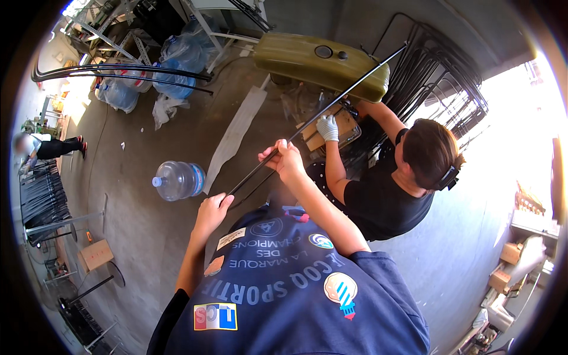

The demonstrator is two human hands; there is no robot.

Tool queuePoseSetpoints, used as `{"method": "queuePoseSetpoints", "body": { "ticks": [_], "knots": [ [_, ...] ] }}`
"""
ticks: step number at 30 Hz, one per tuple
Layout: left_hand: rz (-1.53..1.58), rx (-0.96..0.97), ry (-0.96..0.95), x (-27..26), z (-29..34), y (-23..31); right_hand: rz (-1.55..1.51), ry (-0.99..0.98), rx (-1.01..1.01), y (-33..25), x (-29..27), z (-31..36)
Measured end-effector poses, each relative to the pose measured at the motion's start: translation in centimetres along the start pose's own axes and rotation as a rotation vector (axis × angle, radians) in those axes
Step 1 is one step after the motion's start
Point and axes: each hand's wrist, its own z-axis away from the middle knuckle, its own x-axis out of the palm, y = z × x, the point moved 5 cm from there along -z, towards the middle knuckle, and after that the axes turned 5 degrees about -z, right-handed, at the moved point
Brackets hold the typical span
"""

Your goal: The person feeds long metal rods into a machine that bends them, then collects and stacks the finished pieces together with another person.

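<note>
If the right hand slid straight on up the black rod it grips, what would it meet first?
Following the rod up and right, the right hand would probably first pass near the co-worker's gloved hand, which sits just beside that line; beyond it lies the olive tank. Depth is unclear, so contact is uncertain.

Grey concrete floor (142, 231) — on it lie a clear water jug (177, 180) on its side, a pale flat strip (236, 133), a cardboard box (96, 254).

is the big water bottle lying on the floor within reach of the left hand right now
Probably not without letting go. The left hand grips the low end of the long black rod, and the water bottle lies apart on the concrete floor below it. Nothing blocks the way.
</note>
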Motion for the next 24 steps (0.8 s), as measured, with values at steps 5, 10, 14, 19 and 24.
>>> {"method": "queuePoseSetpoints", "body": {
  "ticks": [5, 10, 14, 19, 24],
  "knots": [
    [0.04, -0.015, 0.002, 0.1, 0.2, -0.2, 0.001, 0.002, 0.011, 0.2, 0.0, 0.0],
    [0.049, -0.01, -0.001, 0.4, 0.1, -0.6, 0.011, 0.005, 0.027, 0.6, -0.2, -0.2],
    [0.034, -0.033, -0.016, 0.6, 0.4, -0.7, 0.017, 0.008, 0.031, 0.8, -0.4, -0.2],
    [0.031, -0.028, -0.009, 0.6, 0.5, -0.8, 0.009, 0.015, 0.039, 0.9, -0.4, 0.0],
    [0.016, -0.03, -0.038, 0.8, 0.5, -1.1, 0.006, 0.003, 0.037, 0.9, -0.4, 0.1]
  ]
}}
